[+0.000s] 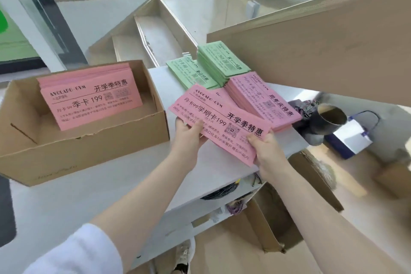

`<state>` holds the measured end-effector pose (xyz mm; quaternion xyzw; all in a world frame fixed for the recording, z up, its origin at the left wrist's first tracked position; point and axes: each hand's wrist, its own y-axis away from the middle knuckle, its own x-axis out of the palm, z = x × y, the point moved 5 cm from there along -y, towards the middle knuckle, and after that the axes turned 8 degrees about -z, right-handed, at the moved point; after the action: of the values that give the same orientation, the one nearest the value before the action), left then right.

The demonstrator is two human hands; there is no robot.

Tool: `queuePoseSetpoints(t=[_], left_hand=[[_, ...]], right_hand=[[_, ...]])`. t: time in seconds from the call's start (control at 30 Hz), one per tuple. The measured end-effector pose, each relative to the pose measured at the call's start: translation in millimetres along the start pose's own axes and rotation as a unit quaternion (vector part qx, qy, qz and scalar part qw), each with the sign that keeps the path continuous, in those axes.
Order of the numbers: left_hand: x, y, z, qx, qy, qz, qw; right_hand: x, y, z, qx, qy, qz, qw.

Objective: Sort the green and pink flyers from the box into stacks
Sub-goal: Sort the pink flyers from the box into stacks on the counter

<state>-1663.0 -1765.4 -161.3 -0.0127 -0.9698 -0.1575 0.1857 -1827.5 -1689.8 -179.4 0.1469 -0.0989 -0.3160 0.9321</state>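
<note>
A pink flyer (pixel 220 124) is held just above the right part of the tabletop (pixel 89 196), slightly tilted, near the sorted stacks. Its near-left edge is pinched in the fingers of the left hand (pixel 189 133), and its near-right corner is pinched in the fingers of the right hand (pixel 266 151); whether one sheet or several are held cannot be told. Directly beyond it lies a pink stack (pixel 264 100), with two green stacks (pixel 213 66) farther back, the right one thicker. In the cardboard box (pixel 84 140) at the left, a bundle of pink flyers (pixel 91 100) leans against the far wall, still unsorted. A dark cup (pixel 329 120) and a small bag (pixel 353 135) sit lower at the right, past the tabletop edge.

Judged risks: the held flyer carries wording that differs from the top sheet of the pink stack, so a misplaced design is possible if sorting goes beyond colour. The pink stack lies close to the right edge; a careless placement could push sheets off toward the cup.
</note>
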Motion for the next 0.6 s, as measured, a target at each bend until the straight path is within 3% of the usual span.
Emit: queuePoseSetpoints(t=[0.23,0.37,0.6], left_hand=[[27,-71,11,0.010,-0.126,-0.020,0.992],[31,-96,15,0.021,-0.176,-0.028,0.984],[39,-110,19,0.051,-0.251,-0.009,0.967]], right_hand=[[10,-27,9,-0.036,0.087,-0.027,0.995],[2,-38,3,0.018,0.151,-0.069,0.986],[-5,-38,-1,0.025,0.142,-0.097,0.985]])
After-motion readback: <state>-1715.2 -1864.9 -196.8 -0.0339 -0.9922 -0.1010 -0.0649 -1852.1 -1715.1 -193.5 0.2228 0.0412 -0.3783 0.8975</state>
